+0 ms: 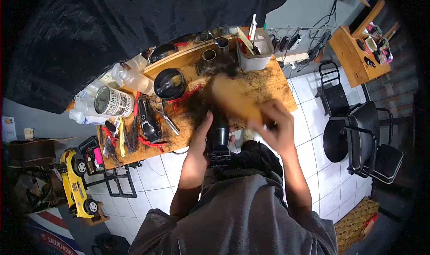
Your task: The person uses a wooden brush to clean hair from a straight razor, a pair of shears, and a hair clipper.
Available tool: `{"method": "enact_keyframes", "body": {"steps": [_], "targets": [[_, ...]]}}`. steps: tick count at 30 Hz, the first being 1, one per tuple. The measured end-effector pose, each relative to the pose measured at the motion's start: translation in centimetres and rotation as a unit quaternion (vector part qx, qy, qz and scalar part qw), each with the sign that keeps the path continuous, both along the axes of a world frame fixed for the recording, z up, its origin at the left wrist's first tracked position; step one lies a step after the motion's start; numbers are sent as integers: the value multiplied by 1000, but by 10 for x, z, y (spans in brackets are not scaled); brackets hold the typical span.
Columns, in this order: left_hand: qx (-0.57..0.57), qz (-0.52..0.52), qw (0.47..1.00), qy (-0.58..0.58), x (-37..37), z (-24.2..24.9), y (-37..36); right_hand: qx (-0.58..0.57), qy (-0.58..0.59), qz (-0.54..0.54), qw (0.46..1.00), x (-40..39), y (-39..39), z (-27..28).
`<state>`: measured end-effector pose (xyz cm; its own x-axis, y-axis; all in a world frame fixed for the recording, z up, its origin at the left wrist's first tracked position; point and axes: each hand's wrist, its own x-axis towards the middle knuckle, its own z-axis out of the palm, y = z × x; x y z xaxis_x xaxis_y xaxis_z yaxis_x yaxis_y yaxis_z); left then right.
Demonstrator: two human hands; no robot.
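My left hand [200,136] is closed around the side of a black cylindrical thing [219,137], which stands close to my body at the table's front edge. Its exact kind cannot be made out. In my right hand [278,124] is a long tan thing with a rounded end [235,98], smeared by motion and possibly a brush. It slants over the wooden table [268,91], just above the black thing. Dark loose hair clippings [228,71] lie on the tabletop around it.
To the left are a black hair clipper [149,120], scissors [164,116], a round brush [134,134], black bowls [170,84], a labelled can [112,101] and plastic bottles [136,81]. A grey tub [254,60] holds tools at the back. Black chairs [365,125] stand right.
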<state>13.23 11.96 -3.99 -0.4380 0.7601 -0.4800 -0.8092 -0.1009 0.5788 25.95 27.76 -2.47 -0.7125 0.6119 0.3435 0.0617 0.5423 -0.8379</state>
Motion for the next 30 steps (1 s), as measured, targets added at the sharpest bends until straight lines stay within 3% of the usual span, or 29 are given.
{"method": "enact_keyframes", "body": {"steps": [1, 3, 5, 6, 8, 9, 11, 15, 17, 18, 19, 20, 21, 23, 24, 25, 27, 30], "targets": [[-25, 11, 998, 60, 0, 2, 0, -3, 9, 103, 995, 11, -7, 1], [63, -3, 992, -109, -12, -7, -4, 3, -15, 212, 977, 25, -23, 10], [93, 3, 989, -117, -6, -14, -3, -14, -44, 239, 970, 27, -26, 9], [91, 2, 989, -117, -3, -13, -4, 19, -38, 191, 981, 22, -25, 4], [-7, 10, 1000, 10, 4, -10, -2, 35, -11, 87, 996, 10, -12, -15], [12, -54, 997, -53, 2, -10, -10, 24, -34, 21, 999, 4, -4, -18], [103, -89, 987, -90, 6, -7, -8, 17, -87, -113, 990, -8, 8, -9], [88, -43, 994, -50, 11, 0, -3, 24, -46, -120, 991, 8, 14, -4], [22, -36, 999, -23, 5, -7, -8, -9, -36, 106, 994, 32, -2, 1], [-71, -32, 994, -79, -2, -6, -4, 7, -35, 166, 985, 38, -11, 0], [90, -33, 990, -103, -1, -12, -3, 23, -33, 224, 974, 43, -20, 2], [111, -53, 988, -93, -2, -15, -3, -13, -117, 231, 966, 48, -29, 9], [130, -73, 985, -84, -2, -16, -2, -16, -118, 227, 967, 45, -31, 4], [-71, -75, 995, 8, 5, -22, -2, 42, -73, 148, 985, 33, -24, -12], [31, -83, 996, -12, 13, -13, -3, 28, -46, 95, 994, 25, -17, -13], [31, -86, 996, -13, 16, -9, -4, 76, -26, 8, 997, 17, -9, -17], [31, -132, 990, 32, 19, -6, -5, 32, -92, -145, 985, 9, 4, -10], [60, -93, 993, -41, 21, -7, -5, 66, -76, -87, 991, 27, 13, -1]]}}
